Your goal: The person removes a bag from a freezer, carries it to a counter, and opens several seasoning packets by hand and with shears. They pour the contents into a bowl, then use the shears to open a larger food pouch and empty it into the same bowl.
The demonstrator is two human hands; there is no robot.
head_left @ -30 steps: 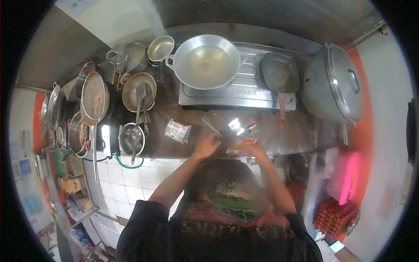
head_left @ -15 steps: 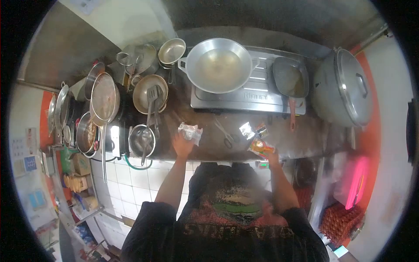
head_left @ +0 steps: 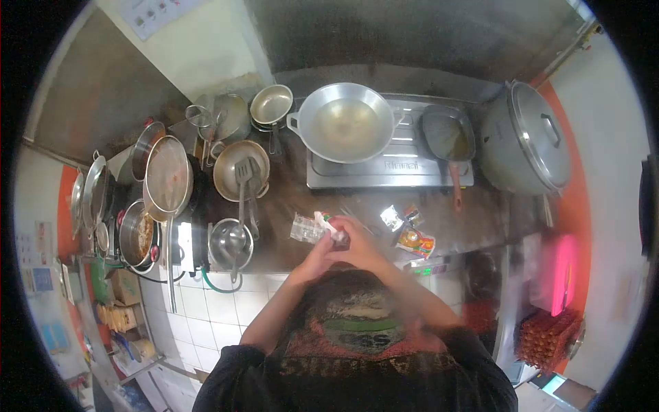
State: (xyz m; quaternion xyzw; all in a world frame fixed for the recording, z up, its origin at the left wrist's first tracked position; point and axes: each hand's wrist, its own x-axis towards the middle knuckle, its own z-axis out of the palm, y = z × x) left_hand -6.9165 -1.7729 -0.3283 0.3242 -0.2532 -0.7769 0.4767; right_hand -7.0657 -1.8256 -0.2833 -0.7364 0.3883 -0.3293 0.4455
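Note:
Both my hands meet over the front of the counter. My left hand (head_left: 318, 259) and my right hand (head_left: 358, 244) are closed around a crumpled plastic wrapper (head_left: 306, 229), partly clear, with white and red print near the fingers. The fingers hide much of it. To the right of my right hand, a colourful orange-red food packet (head_left: 417, 242) lies on the counter, with a silver foil sachet (head_left: 392, 218) just behind it. Scissors lie behind my right hand, mostly covered by it.
A large pan of liquid (head_left: 347, 127) sits on the gas stove (head_left: 384, 175), beside a square pan (head_left: 446, 134) with its handle toward me. A lidded pot (head_left: 525, 141) stands far right. Left are a metal bowl with a ladle (head_left: 231, 244), stacked pans (head_left: 240, 168) and a strainer (head_left: 168, 177).
My right hand has left the orange-red packet and moved left to join my left hand at the wrapper. My left hand has moved right and nearer my body. The view has shifted slightly.

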